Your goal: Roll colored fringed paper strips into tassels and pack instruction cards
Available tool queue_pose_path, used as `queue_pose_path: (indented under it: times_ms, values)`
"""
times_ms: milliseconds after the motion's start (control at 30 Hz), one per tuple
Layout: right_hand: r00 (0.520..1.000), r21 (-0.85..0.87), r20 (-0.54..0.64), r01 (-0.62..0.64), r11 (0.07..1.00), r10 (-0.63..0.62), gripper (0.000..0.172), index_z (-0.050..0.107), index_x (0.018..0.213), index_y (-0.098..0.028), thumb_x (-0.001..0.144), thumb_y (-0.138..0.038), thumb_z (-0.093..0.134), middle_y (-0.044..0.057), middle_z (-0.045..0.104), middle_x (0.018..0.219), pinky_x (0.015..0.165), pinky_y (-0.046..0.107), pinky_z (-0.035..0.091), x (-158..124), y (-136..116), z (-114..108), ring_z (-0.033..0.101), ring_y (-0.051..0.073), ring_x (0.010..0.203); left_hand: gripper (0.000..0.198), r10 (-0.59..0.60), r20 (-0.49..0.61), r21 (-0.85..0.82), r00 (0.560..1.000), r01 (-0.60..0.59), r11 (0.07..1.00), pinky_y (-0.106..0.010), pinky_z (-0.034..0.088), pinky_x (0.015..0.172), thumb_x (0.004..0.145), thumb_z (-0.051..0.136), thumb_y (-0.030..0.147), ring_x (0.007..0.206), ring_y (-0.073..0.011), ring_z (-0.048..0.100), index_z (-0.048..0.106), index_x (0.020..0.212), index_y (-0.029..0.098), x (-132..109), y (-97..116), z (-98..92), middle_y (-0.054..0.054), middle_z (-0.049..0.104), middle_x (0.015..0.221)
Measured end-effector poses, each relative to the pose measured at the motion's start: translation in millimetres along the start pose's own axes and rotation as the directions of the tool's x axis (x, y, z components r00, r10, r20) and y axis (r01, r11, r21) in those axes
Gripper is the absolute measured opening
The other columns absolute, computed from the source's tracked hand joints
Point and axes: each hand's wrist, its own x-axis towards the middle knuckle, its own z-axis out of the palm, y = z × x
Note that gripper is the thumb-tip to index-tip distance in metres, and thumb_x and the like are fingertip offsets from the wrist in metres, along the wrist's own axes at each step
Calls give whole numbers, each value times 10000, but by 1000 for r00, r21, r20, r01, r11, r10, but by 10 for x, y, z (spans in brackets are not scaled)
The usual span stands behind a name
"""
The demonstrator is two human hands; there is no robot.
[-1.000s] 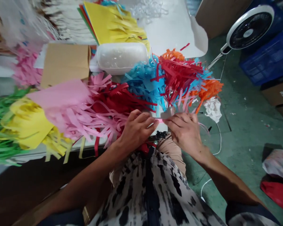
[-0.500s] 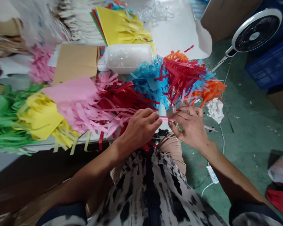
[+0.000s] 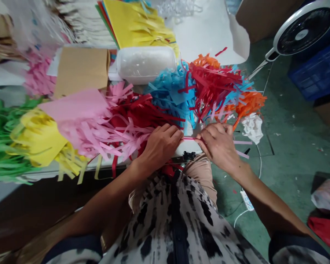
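A narrow pink paper strip, twisted or rolled (image 3: 189,138), stretches between my two hands at the table's front edge. My left hand (image 3: 165,142) is closed on its left end, palm down, beside the dark red fringed paper (image 3: 134,112). At the other end my right hand (image 3: 217,145) pinches the strip between thumb and fingers. Thin pink paper tails (image 3: 242,142) stick out past the right hand. Just below the strip sits a small black clip-like object (image 3: 189,155). Both sets of fingertips partly hide what they grip.
Pink (image 3: 77,110), yellow (image 3: 38,134) and green fringed paper (image 3: 2,146) lie to the left. Blue (image 3: 172,91), red (image 3: 214,82) and orange fringes (image 3: 249,104) lie ahead. Behind them are a white plastic container (image 3: 145,62) and brown cardboard (image 3: 81,69). A fan (image 3: 302,35) stands right.
The pink strip between my hands now looks thinner and tighter. My right fingers have closed together more, and more pink tails show beyond them. The view has shifted slightly.
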Motion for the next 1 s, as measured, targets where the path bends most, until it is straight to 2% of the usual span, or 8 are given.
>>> queue_pose_path:
  times_ms: [300,467,633,700,767,867,1000]
  values:
    - [985,-23,151,-86,996,88,387,700,972,-187,1104,-435,434,103,725,974,939,482,307,57,55,-6,559,309,1042,182,-152,94,-119,984,163,979,-398,481,869,1026,625,294,964,-255,642,712,920,173,53,-102,-139,-77,748,983]
    - [983,5,163,-87,996,85,344,700,977,-211,1092,-423,454,96,727,972,931,501,311,102,43,-51,538,320,1056,143,-193,99,-121,976,204,971,-399,495,843,979,637,240,934,-263,650,704,871,175,118,-101,-149,-94,744,932]
    - [982,-17,150,-117,993,119,319,682,943,-206,1072,-435,500,101,725,963,966,515,289,49,123,-110,543,327,1095,62,-230,110,-188,967,248,950,-388,498,835,967,646,171,940,-259,657,705,978,187,76,-115,-211,-65,748,961]
    - [984,-40,121,-128,991,132,295,674,947,-210,1063,-432,519,98,726,968,980,517,292,-15,175,-135,548,327,1103,184,-192,70,-176,979,202,964,-388,498,853,993,581,117,979,-254,651,718,1095,187,27,-137,-213,-71,752,1050]
    - [989,-59,73,-126,990,130,237,677,975,-216,1055,-393,542,96,733,1000,997,519,299,-77,190,-158,554,322,1110,279,-68,47,-141,997,74,987,-390,495,870,1017,541,101,1026,-252,636,723,1201,206,-28,-164,-192,-71,752,1138]
    - [999,-44,-7,-51,998,50,152,699,1079,-256,1052,-258,549,69,762,1088,1038,512,297,-111,94,-172,578,289,1140,246,96,62,-41,993,-93,995,-405,484,845,1032,588,188,1039,-266,619,739,1223,222,-90,-177,-149,-76,756,1164]
    - [995,-11,-50,89,996,-90,195,721,1140,-276,1061,-214,554,16,794,1097,964,482,328,-19,-122,-119,616,243,1067,212,126,54,97,991,-130,987,-431,455,786,1013,620,211,1008,-283,620,746,1183,197,-99,-104,-150,-93,760,1114]
